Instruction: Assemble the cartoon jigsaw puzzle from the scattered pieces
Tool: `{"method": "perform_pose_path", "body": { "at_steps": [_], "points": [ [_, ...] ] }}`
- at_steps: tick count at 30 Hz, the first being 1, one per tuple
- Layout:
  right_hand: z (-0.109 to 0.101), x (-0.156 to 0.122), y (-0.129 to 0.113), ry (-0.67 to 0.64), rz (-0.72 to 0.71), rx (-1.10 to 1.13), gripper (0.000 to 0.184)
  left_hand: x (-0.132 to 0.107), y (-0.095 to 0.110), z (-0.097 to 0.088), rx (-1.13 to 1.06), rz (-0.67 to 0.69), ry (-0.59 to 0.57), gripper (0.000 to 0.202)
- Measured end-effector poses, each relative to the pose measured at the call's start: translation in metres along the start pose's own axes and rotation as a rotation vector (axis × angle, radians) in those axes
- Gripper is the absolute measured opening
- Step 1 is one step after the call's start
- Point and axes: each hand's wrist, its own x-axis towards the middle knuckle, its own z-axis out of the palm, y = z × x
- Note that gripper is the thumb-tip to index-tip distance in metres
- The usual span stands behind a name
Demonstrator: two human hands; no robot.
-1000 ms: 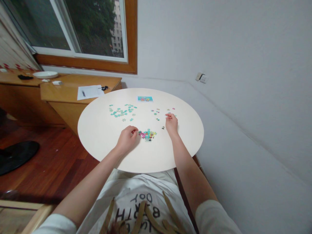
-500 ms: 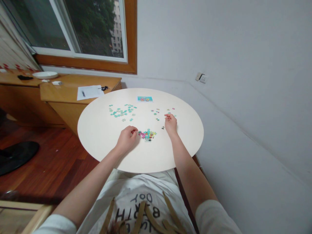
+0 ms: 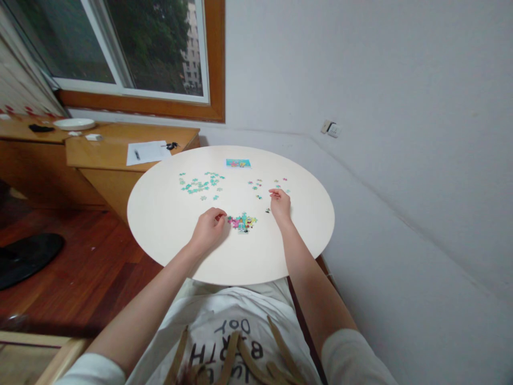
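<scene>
A round white table (image 3: 168,224) carries a jigsaw. A small joined patch of pink, teal and yellow pieces (image 3: 242,221) lies near the middle. My left hand (image 3: 208,230) rests curled on the table just left of that patch, fingertips touching its edge. My right hand (image 3: 279,203) hovers right of the patch with fingers pinched together, on something too small to name. Loose teal pieces (image 3: 198,185) are scattered at the far left, a few mixed pieces (image 3: 256,186) lie beside my right hand, and a small reference picture (image 3: 238,163) sits at the far edge.
A wooden sideboard (image 3: 112,147) stands left of the table with a paper sheet (image 3: 147,152), a white plate (image 3: 74,123) and small items. A window is above it. White walls close the right side. A black round base (image 3: 24,256) lies on the wooden floor.
My right hand has drawn back a little toward me and leftward from the loose pieces at the right. My left hand has stayed put.
</scene>
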Motion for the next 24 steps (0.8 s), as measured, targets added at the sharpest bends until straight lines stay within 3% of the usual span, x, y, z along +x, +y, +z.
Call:
{"method": "perform_pose_path", "body": {
  "at_steps": [24],
  "points": [
    [-0.005, -0.006, -0.014, 0.071, -0.016, -0.099, 0.019, 0.0, -0.001, 0.001, -0.005, -0.012, -0.017, 0.025]
  ]
}}
